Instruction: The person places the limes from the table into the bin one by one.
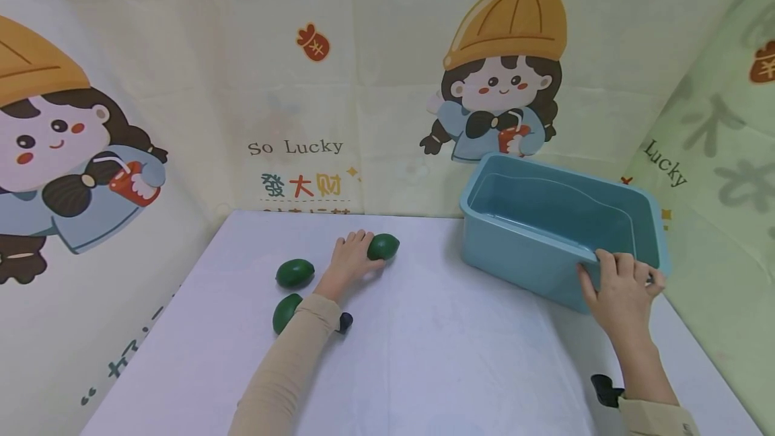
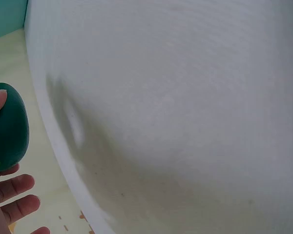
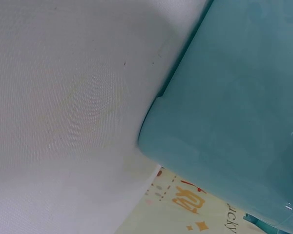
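Observation:
At the far middle of the table, my left hand [image 1: 353, 262] pinches a dark green lime [image 1: 383, 247] between thumb and fingers. The left wrist view shows the thumb against this lime [image 2: 10, 129], with the other fingers spread below it. Two more limes lie to the left: one whole [image 1: 295, 274], the other lime [image 1: 286, 313] partly hidden behind the left sleeve. On the right, my right hand [image 1: 623, 291] grips the near rim of a blue plastic bin [image 1: 521, 247], fingers over the edge and thumb outside. That hand is out of sight in the right wrist view, where the bin's wall [image 3: 234, 117] fills the right side.
A white cloth covers the table [image 1: 424, 355]. Printed fabric [image 1: 393, 86] hangs behind and along both sides. The bin stands at the table's back right, close to the fabric. Small black pieces [image 1: 345, 323] show at both wrists.

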Demonstrator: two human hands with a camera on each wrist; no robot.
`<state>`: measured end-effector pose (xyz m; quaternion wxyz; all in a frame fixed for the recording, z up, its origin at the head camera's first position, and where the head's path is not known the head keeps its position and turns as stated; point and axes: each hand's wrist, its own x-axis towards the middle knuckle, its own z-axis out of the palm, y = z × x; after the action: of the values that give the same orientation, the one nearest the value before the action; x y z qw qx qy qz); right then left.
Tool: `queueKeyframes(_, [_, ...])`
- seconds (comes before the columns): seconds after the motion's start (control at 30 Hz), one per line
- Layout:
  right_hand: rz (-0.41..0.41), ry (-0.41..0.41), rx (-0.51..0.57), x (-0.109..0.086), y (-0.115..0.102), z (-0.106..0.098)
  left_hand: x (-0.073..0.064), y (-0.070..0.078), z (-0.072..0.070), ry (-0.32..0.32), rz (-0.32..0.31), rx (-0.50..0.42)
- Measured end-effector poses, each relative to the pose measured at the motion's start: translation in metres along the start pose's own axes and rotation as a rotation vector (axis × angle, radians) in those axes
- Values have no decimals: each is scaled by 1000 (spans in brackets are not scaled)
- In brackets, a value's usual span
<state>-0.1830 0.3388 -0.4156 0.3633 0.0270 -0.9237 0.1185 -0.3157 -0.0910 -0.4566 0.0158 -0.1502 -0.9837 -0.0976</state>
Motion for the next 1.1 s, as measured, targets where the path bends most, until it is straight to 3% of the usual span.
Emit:
queueKeyframes(0.3, [5, -2, -2, 0, -1, 0, 6, 8, -8, -9, -6, -10])
queueKeyframes(1.1, [-6, 10, 3, 0, 0, -1, 15, 31, -35, 44, 46, -21])
